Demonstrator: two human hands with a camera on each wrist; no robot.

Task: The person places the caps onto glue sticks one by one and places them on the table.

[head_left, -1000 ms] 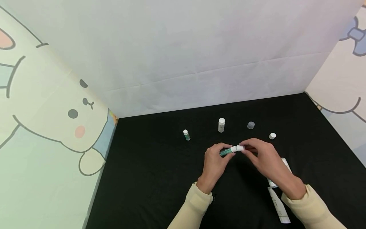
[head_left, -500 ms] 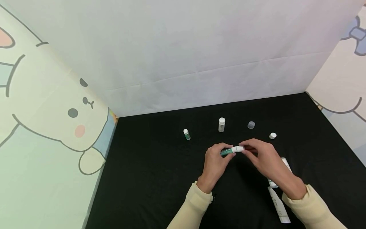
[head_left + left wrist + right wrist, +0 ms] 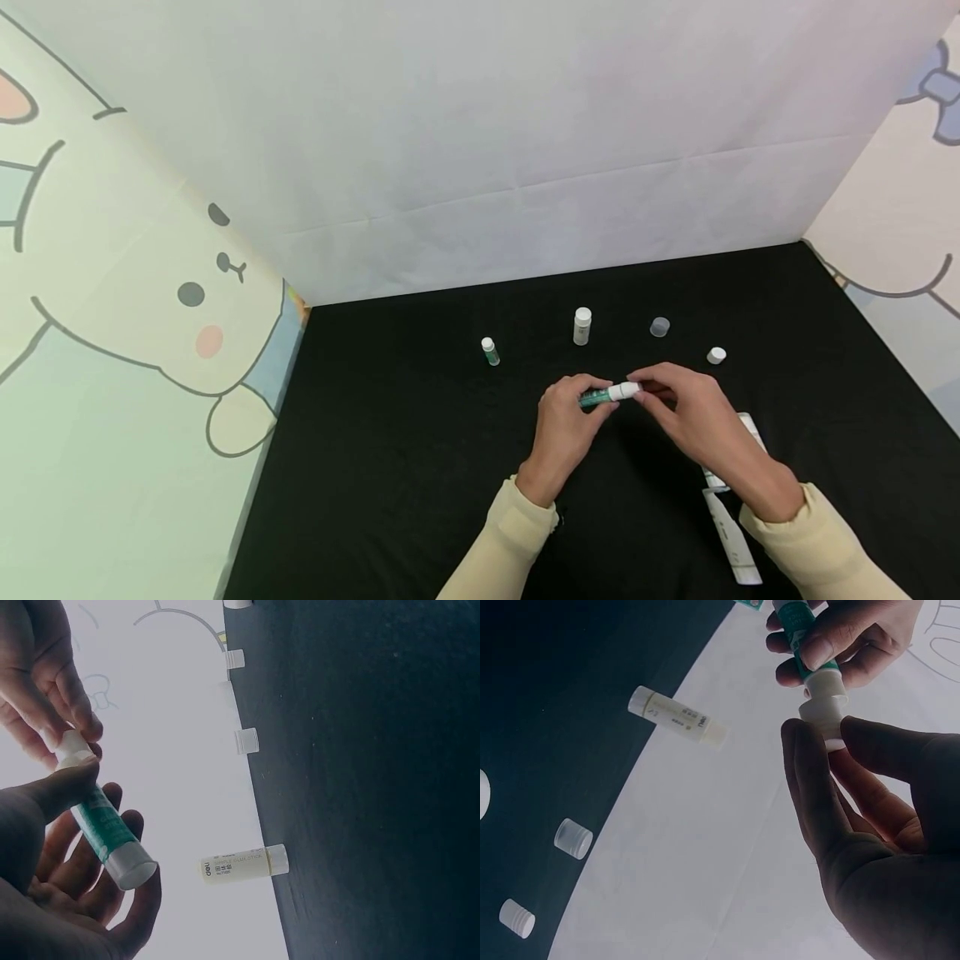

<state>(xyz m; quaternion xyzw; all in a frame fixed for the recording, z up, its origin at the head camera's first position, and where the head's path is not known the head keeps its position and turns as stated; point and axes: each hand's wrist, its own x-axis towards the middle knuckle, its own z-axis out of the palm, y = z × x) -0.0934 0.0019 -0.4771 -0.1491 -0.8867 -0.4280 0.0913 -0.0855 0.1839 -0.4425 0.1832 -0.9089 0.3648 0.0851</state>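
My left hand (image 3: 564, 423) grips a green-labelled glue stick (image 3: 596, 398) around its body, held above the black table. In the left wrist view the clear base of this glue stick (image 3: 105, 829) points down toward the camera. My right hand (image 3: 686, 410) pinches a white cap (image 3: 823, 718) between thumb and fingers at the stick's white end. In the right wrist view the cap meets that end, with a visible step between them. A white-labelled glue stick (image 3: 582, 326) with a white top stands beyond the hands.
A smaller-looking green glue stick (image 3: 491, 351) stands left of the white one. Right of it are a translucent cap (image 3: 659, 327) and a white cap (image 3: 716, 356). White flattened tubes (image 3: 733, 537) lie partly under my right forearm. A pale wall (image 3: 525, 217) borders the table's back.
The white cap has come up against the glue stick's end; a second ago a dark gap and slight bend showed between them. Both hands stay nearly in place.
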